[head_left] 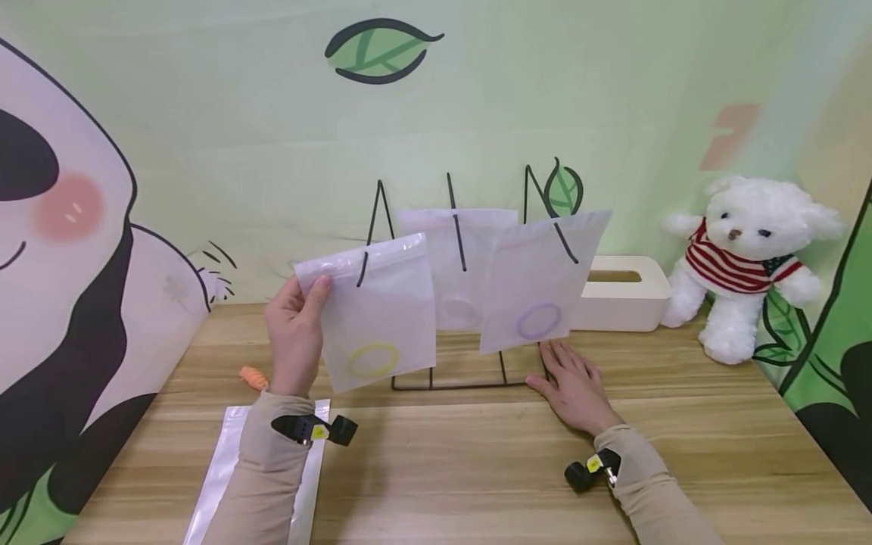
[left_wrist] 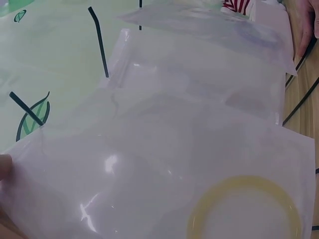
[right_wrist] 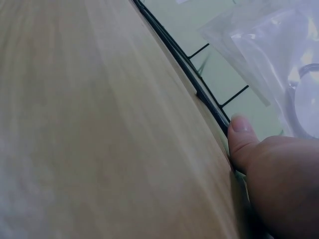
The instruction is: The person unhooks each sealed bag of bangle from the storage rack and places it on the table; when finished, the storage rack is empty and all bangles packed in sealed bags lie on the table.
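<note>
My left hand (head_left: 296,333) pinches the upper left corner of a translucent plastic bag with a yellow ring (head_left: 381,314), thumb in front. That bag hangs tilted from the left prong of a black wire rack (head_left: 463,387); in the left wrist view its yellow ring (left_wrist: 244,181) shows large. A second plastic bag (head_left: 453,280) hangs on the middle prong, partly covered. On the right prong hangs a plastic bag with a purple ring (head_left: 524,280). Fingers spread, my right hand (head_left: 579,390) rests at the rack's front right base corner, its thumb (right_wrist: 241,137) against the black wire.
A silvery flat pouch (head_left: 309,484) lies under my left forearm. Beyond it is a small orange object (head_left: 254,378). Behind the rack at right stand a white tissue box (head_left: 623,310) and a white teddy bear (head_left: 749,265) in a striped shirt.
</note>
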